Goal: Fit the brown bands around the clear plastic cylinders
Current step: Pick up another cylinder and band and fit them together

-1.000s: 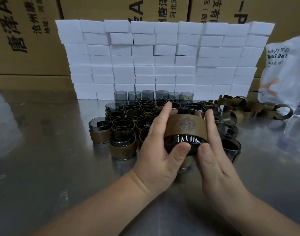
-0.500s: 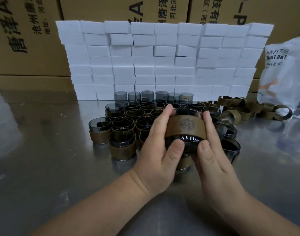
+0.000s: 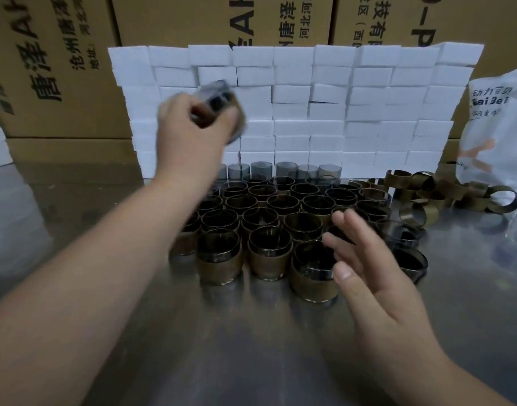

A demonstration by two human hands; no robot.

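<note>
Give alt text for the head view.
The left hand holds a banded cylinder up before a wall of white blocks. The right hand is open over the cylinders grouped on the table; loose bands lie to their right.

A packing workshop or stockroom — printed cardboard cartons (image 3: pixel 61 83) stacked behind a steel table (image 3: pixel 251 347), a wall of white foam blocks (image 3: pixel 339 112), dozens of identical banded cylinders (image 3: pixel 270 253).

Two hands (image 3: pixel 190 133) (image 3: pixel 368 276); roughly forty cylinders (image 3: pixel 270 253) and twelve bands (image 3: pixel 433 186).

Behind the left hand (image 3: pixel 192 127), a cardboard box (image 3: pixel 55 112) reads "唐泽" and "沧州唐泽"; beyond the right hand (image 3: pixel 377 276), rightward, a white bag (image 3: pixel 497 136) shows "aiBei".
</note>
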